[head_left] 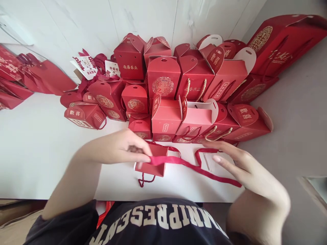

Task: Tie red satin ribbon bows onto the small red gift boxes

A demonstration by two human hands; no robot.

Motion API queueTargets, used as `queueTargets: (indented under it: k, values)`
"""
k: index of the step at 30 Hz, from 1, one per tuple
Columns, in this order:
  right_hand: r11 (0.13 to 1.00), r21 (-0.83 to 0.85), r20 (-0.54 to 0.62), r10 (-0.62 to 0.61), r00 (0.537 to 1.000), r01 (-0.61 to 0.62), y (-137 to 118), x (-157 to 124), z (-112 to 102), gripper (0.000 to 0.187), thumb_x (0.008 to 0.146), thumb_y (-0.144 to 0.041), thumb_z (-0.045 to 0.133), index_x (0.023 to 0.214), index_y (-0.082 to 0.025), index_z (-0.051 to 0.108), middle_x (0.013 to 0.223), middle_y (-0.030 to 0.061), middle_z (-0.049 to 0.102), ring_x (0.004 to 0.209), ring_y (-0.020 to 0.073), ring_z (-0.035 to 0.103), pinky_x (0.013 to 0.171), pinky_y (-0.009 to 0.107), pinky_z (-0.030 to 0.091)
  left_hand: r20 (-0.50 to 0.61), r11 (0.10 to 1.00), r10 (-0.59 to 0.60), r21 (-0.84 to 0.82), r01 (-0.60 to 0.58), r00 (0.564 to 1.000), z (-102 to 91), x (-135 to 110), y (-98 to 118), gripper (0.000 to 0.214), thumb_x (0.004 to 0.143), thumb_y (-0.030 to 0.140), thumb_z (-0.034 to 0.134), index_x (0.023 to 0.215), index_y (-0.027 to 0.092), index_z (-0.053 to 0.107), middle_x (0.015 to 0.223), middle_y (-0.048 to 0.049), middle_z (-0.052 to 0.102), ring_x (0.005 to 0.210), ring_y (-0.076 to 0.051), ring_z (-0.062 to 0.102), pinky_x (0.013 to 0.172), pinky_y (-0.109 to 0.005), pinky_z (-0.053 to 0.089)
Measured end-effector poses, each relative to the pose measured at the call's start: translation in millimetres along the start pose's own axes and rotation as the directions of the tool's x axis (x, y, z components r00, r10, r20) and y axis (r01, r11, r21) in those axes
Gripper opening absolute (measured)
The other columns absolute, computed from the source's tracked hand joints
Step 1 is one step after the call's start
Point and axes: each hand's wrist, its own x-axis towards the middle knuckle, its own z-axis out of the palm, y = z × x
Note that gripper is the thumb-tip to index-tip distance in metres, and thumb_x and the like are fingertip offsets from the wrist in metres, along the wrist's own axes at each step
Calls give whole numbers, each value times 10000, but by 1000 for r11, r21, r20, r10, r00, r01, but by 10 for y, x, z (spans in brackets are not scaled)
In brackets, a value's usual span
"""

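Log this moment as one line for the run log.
left hand: pinches red ribbon | right hand: open, fingertips at ribbon | small red box: under ribbon, on white table | folded red boxes: stacked behind

left hand (122,148) pinches ribbon (194,166) directly over small box (152,163) on table (38,153). ribbon trails right of the pinch, under right hand (245,166). stacked boxes (178,92) stand behind the pinch, against the wall (143,17).

Single head-mounted view, looking forward and steeply down from above the wearer's chest. The white counter (38,153) fills the near field at arm's length; stacked red boxes (163,76) and the wall (89,20) close the far field.
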Motion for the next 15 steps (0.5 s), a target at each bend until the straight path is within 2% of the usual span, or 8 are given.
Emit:
queueTargets:
  k: [2, 3, 5, 6, 8, 11, 15]
  values:
    - [969, 196, -42, -144, 989, 150, -284, 221, 221, 378, 994, -457, 464, 1312, -281, 567, 1290, 76, 628, 1174, 261, 594, 993, 384, 469, -44, 995, 79, 59, -77, 996, 164, 172, 195, 233, 937, 333, 565, 938, 213, 764, 806, -10, 729, 658, -108, 602, 600, -208, 431]
    - [943, 272, -10, -194, 981, 189, -398, 320, 331, 380, 983, -468, 491, 1301, -273, 563, 1246, 74, 644, 1106, 246, 616, 950, 369, 481, -70, 988, 127, 97, -120, 989, 231, 246, 261, 224, 937, 314, 564, 907, 212, 762, 825, -7, 725, 719, -117, 619, 659, -214, 444]
    - [892, 426, 26, -181, 983, 153, -535, 469, 522, 276, 975, -461, 523, 1113, -235, 604, 1010, 47, 679, 873, 186, 631, 797, 313, 496, -144, 972, 176, 180, -149, 974, 322, 346, 321, 221, 929, 293, 570, 833, 203, 747, 818, -5, 702, 779, -132, 617, 712, -230, 441]
    - [862, 495, 44, -155, 987, 113, -556, 515, 594, 251, 978, -457, 522, 1005, -219, 596, 862, 21, 655, 746, 154, 597, 710, 284, 478, -188, 967, 178, 214, -136, 966, 347, 370, 318, 217, 924, 291, 575, 811, 198, 736, 803, -3, 687, 787, -137, 611, 714, -236, 435]
    - [806, 591, 79, -109, 991, 41, -527, 554, 685, 299, 982, -448, 520, 816, -200, 534, 647, -34, 512, 572, 105, 462, 572, 242, 392, -282, 967, 145, 242, -76, 948, 376, 376, 266, 215, 921, 305, 573, 802, 193, 713, 779, 5, 662, 767, -137, 592, 690, -246, 422]
    - [775, 632, 105, -109, 989, 18, -401, 528, 728, 373, 957, -429, 577, 693, -186, 471, 602, -56, 375, 543, 84, 336, 527, 234, 295, -389, 981, 77, 196, 0, 918, 440, 345, 144, 229, 946, 365, 530, 878, 207, 682, 839, 15, 670, 783, -140, 594, 707, -264, 428]
    - [728, 683, 170, -86, 982, -55, -259, 442, 756, 314, 966, -406, 569, 753, -178, 537, 665, -21, 520, 606, 103, 434, 591, 254, 345, -522, 954, 58, 279, 106, 851, 615, 338, -4, 281, 916, 482, 555, 871, 212, 617, 924, 14, 670, 916, -186, 584, 917, -380, 408]
